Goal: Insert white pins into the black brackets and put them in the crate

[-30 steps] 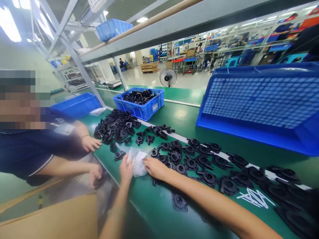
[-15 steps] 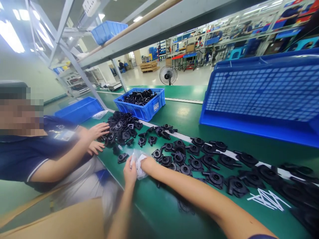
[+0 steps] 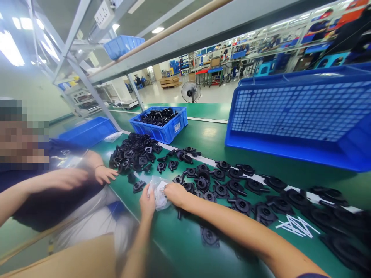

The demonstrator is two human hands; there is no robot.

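A clear plastic bag [image 3: 160, 196] with whitish contents is held low over the green work surface. My left hand [image 3: 147, 201] grips its left side, fingers closed on the plastic. At the bag's right edge is my right hand [image 3: 176, 194], its fingers curled together; whatever they pinch is hidden. Black round plastic housings with side spouts [image 3: 221, 190] lie around both hands, mostly to the right. One single housing [image 3: 139, 186] sits just left of the bag, and another [image 3: 210, 235] lies below my right forearm.
A co-worker's hand [image 3: 104, 173] is beside a heap of black parts [image 3: 133, 153] at the left. Behind it stands a blue crate [image 3: 171, 133] filled with black parts. A large blue crate [image 3: 232, 133] lies tipped at right. White strips [image 3: 298, 226] lie at front right.
My right hand has drawn back slightly from inside the bag to its edge. The co-worker's one arm has pulled back from the heap. The view has shifted slightly.
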